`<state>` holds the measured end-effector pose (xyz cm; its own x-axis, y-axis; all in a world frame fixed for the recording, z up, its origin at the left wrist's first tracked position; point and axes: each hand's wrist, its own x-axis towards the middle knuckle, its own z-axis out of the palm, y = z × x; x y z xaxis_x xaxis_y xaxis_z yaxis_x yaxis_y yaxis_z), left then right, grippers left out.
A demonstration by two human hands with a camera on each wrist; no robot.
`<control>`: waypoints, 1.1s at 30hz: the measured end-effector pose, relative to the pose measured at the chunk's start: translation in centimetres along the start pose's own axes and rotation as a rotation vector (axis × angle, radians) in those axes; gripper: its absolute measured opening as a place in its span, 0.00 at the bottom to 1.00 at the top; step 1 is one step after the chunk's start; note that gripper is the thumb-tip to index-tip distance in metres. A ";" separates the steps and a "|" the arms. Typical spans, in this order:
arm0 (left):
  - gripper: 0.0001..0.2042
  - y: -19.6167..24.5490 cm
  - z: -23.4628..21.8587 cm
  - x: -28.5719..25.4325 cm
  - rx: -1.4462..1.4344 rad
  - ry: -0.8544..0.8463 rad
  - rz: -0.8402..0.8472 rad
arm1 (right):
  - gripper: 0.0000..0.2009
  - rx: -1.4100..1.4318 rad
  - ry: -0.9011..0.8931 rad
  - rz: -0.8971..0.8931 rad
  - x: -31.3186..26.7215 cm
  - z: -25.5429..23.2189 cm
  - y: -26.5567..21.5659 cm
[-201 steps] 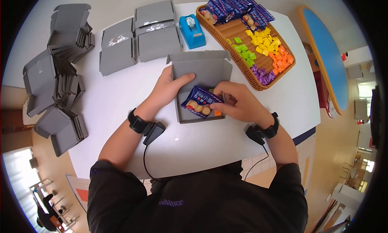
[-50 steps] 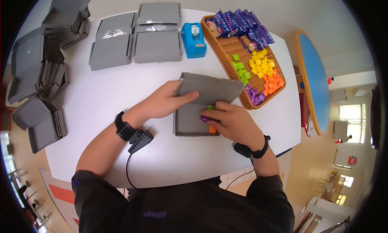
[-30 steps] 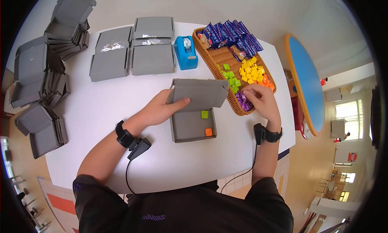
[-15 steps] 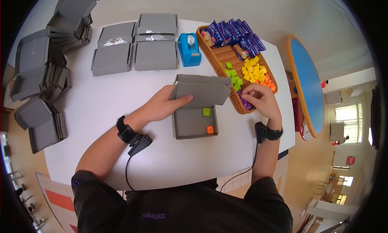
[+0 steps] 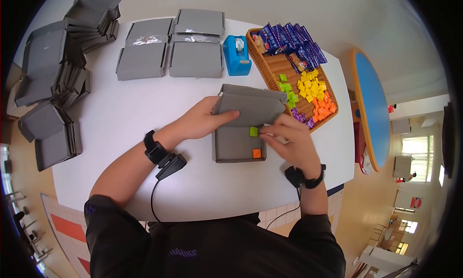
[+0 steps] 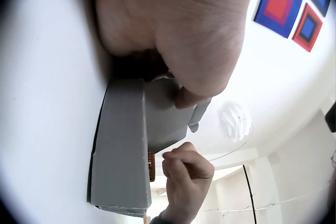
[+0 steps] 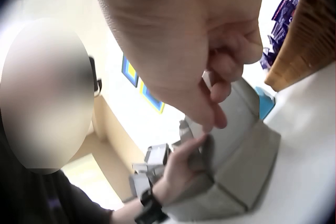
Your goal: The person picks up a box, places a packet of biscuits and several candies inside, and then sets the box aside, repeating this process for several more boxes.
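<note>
We find the gray box between the near and far edges of the surface, with a green candy and an orange candy at its right side. The left hand grips the raised lid. The right hand is drawn narrow; we cannot tell whether it pinches anything. We judge the box light and stiff, best held by lid or wall; the candies slick, best pinched from opposite sides. Only the head view shows them; the left wrist view adds the box's outer wall.
</note>
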<state>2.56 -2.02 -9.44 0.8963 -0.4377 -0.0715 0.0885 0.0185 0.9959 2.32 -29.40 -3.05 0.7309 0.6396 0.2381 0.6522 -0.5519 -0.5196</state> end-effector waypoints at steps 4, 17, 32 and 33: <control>0.22 0.0 -0.2 0.3 0.011 -0.028 -0.033 | 0.12 -0.171 -0.103 0.054 -0.4 1.7 -0.2; 0.19 -1.0 0.0 0.4 0.037 0.013 0.018 | 0.12 -0.012 -0.175 0.017 -0.7 1.8 0.1; 0.21 -0.3 0.0 0.2 0.014 0.007 0.007 | 0.09 0.153 0.422 0.365 0.4 -1.8 7.7; 0.21 -0.3 0.0 0.2 0.016 0.003 0.005 | 0.09 0.227 0.410 0.366 0.4 -1.6 8.0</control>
<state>2.71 -2.05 -9.72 0.8980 -0.4349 -0.0662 0.0768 0.0067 0.9970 8.15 -34.45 -5.80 0.9477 0.1454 0.2842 0.3167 -0.5408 -0.7793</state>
